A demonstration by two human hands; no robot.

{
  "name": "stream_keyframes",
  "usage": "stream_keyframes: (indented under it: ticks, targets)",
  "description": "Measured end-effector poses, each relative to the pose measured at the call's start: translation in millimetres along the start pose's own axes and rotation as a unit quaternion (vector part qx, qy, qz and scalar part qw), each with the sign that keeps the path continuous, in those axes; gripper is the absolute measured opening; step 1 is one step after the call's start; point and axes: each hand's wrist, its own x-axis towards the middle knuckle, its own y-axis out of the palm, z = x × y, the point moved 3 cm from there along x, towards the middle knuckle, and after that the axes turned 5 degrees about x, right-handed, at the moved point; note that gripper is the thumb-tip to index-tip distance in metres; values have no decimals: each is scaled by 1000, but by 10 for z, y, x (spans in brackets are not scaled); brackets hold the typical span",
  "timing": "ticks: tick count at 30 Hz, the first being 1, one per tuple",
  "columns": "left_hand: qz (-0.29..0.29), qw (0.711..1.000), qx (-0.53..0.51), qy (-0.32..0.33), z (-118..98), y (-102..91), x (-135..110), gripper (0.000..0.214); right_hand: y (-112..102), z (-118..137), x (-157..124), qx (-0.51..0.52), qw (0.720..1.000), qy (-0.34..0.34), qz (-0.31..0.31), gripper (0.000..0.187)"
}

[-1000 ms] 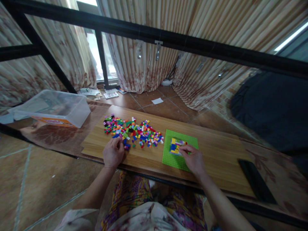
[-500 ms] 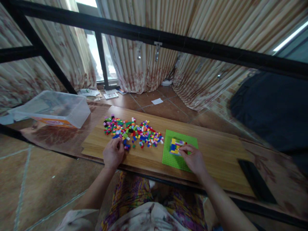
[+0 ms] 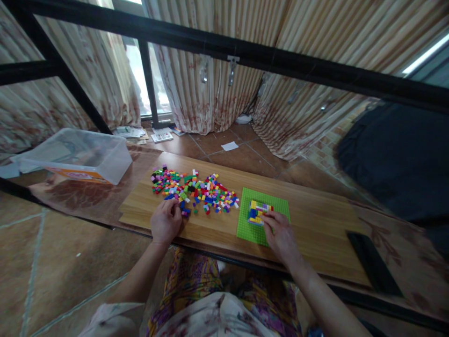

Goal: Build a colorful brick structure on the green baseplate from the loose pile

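A green studded baseplate (image 3: 249, 234) lies on the wooden board, and a low block of yellow, blue, white and red toy bricks (image 3: 255, 213) stands on it. My right hand (image 3: 280, 234) reaches over the plate from the right. Its thumb and fingertips are pinched together at the block's right front part; whatever sits between them is hidden. At the near left edge of a loose heap of small colourful bricks (image 3: 210, 192) rests my left hand (image 3: 165, 222), fingers curled in. Several blue bricks (image 3: 184, 212) lie beside its fingertips. I cannot make out anything inside that hand.
A clear plastic box (image 3: 121, 161) with an orange label stands at the left. The wooden board (image 3: 315, 210) lies on a brown cloth, with a black flat object (image 3: 373, 262) at its right end. A black metal rail (image 3: 259, 51) crosses ahead, before striped curtains (image 3: 224, 103).
The right hand has shifted very slightly over the brick block, its fingers still pinched. My left hand stays at the heap. The view has tilted a little.
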Motion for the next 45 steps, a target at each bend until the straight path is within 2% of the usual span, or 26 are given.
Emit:
stream_keyframes:
  ticks: [9,15,18,21,26,28,36,45]
  targets:
    - [9,1000,0,-2,7,5,2,16,0,-1,-146,15,1000,17,-14,30]
    - [14,1000,5,-8,4,10,0,17,-109,95,-217,91,986,89,-104,31]
    - [16,1000,1,-12,7,11,0,16,-100,217,-229,134,978,111,-114,27]
    - [14,1000,2,-13,11,13,-3,16,-1,419,-253,166,976,112,-82,23]
    - [18,1000,-3,-21,8,13,-13,16,321,810,-260,206,975,75,36,22]
    - [23,999,-9,-23,3,14,-16,16,422,898,-186,205,975,66,50,23]
    - [23,1000,-11,-16,-3,12,-22,17,671,863,339,153,987,33,40,26]
    - [24,999,-15,-20,-16,-5,-22,16,890,887,567,46,996,-2,73,20]
